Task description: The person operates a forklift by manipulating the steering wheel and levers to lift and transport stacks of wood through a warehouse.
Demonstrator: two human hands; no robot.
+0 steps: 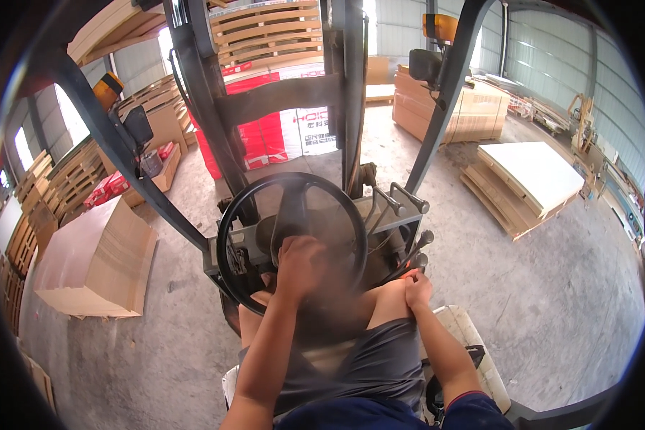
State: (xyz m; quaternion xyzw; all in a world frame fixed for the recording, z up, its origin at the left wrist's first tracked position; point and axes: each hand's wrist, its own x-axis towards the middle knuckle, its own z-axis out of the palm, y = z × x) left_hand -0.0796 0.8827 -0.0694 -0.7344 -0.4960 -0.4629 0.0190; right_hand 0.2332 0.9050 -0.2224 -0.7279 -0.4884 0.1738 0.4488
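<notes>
Nearest: a navy fabric shirt (351,417). Left hand (301,265) curls at the round black steering wheel (362,247), right hand (418,289) beside black-knobbed levers (426,237); grips unclear. Steering seems underway; red-and-white wrapped stack (265,135) ahead, lifting unconfirmed.

White-topped board stack (534,172) right, tan-sided stack (118,261) left, on grey floor (545,301)

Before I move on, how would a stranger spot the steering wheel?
In the forklift, find the driver's lap. The steering wheel stands just ahead, the left hand over it. Unlike the thin levers to its right, it's a large black ring.
</notes>
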